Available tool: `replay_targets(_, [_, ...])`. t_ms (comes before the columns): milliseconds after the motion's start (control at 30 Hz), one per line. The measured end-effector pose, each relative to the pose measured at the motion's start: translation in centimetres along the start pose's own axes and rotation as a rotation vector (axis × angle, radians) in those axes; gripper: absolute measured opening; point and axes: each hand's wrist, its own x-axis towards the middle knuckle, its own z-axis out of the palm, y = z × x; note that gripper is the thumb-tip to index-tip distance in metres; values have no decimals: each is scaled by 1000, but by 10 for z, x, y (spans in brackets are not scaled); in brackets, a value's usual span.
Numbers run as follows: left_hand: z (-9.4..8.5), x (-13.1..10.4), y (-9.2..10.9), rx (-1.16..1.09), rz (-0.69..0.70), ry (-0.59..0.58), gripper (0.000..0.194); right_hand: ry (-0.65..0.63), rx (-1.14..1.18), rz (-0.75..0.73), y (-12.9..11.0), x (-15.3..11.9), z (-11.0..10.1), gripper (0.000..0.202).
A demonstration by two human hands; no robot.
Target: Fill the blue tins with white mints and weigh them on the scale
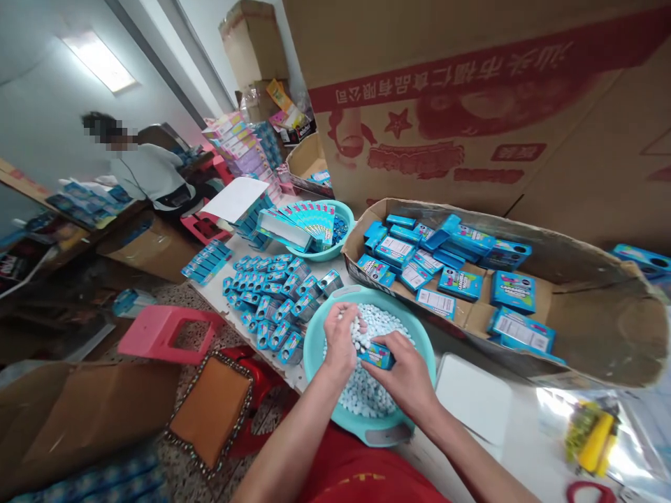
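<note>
Over a turquoise basin (314,346) full of small white candies (367,395), both my hands work close together. My right hand (406,367) grips a small blue candy box (376,355), tilted with one end toward the left. Cupped beside that end, my left hand (342,337) holds a handful of the white candies against the box. Whether candies are passing into the box is too small to tell. Several more blue boxes (272,297) stand in rows on the table left of the basin.
A cut-down cardboard carton (571,300) with several blue boxes lies behind the basin. Another turquoise basin (343,209) holds fanned blue cards. A white lid (474,398) is at right, near yellow-handled tools (597,440). Pink stool (157,332) at left; a person (152,171) sits beyond.
</note>
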Motion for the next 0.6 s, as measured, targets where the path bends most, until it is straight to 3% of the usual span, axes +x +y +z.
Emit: replay_targets(600, [9,-4,2,-3,-13,18,34,36,53,6,-4,-2,-6,26])
